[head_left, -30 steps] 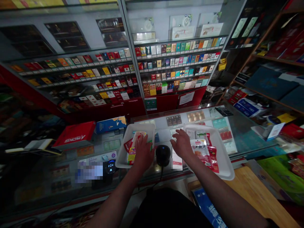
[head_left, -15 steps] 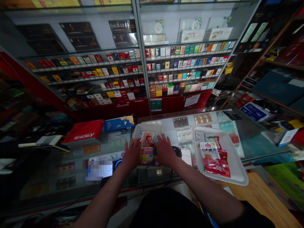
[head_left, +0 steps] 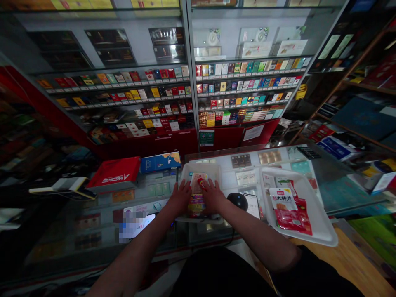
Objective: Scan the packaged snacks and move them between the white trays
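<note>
A small white tray (head_left: 216,170) on the glass counter holds colourful snack packets (head_left: 197,199), stacked and partly hidden by my hands. My left hand (head_left: 182,198) lies along their left side, fingers stretched out and touching the packets' edge. On the opposite side, my right hand (head_left: 213,197) rests with spread fingers over the packets' right edge. A small red wrapped item (head_left: 201,183) shows by its fingertips. Both palms face down, and neither hand is closed around anything.
A larger white tray (head_left: 321,225) with red and white snack pouches (head_left: 291,210) stands right. Between the trays are a black rounded device (head_left: 237,201) and a phone (head_left: 252,205). A red box (head_left: 114,173) and blue box (head_left: 161,161) lie left. Cigarette shelves (head_left: 247,76) stand behind.
The view has shifted slightly, so the scene sits farther right. My right hand has moved inward over the packets, narrowing the gap between my hands.
</note>
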`<action>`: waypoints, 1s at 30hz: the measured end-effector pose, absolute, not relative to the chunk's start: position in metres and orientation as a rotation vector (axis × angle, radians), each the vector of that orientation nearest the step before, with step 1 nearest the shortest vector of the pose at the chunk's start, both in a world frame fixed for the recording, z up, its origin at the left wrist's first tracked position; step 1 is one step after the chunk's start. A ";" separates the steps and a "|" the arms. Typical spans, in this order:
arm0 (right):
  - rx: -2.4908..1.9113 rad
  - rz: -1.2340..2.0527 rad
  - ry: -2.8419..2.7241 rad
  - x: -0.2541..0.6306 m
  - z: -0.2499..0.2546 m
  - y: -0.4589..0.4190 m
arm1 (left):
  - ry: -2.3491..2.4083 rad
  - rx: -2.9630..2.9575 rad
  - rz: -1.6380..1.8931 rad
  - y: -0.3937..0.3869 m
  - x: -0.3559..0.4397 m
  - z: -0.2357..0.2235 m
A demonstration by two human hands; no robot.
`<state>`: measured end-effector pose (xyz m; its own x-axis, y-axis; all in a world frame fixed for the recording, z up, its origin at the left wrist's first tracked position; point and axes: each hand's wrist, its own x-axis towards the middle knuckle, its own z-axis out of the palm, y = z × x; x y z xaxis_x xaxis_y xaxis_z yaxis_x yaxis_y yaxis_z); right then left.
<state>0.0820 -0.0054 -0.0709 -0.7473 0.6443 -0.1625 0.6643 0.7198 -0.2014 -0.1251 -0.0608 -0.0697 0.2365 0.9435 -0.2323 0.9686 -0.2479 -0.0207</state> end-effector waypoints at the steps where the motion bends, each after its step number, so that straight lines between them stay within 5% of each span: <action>1: 1.083 -0.375 2.826 0.082 -0.072 -0.005 | 1.823 2.368 -0.301 -0.059 -0.126 -0.070; 30: 1.014 -0.383 2.848 0.096 -0.053 0.010 | 1.785 2.260 -0.185 -0.060 -0.123 -0.039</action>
<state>0.0955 0.0101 -0.0526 -0.7746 0.6087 -0.1717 0.6325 0.7476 -0.2029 -0.1232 -0.0598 -0.0388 0.2394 0.9368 -0.2552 0.9692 -0.2149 0.1201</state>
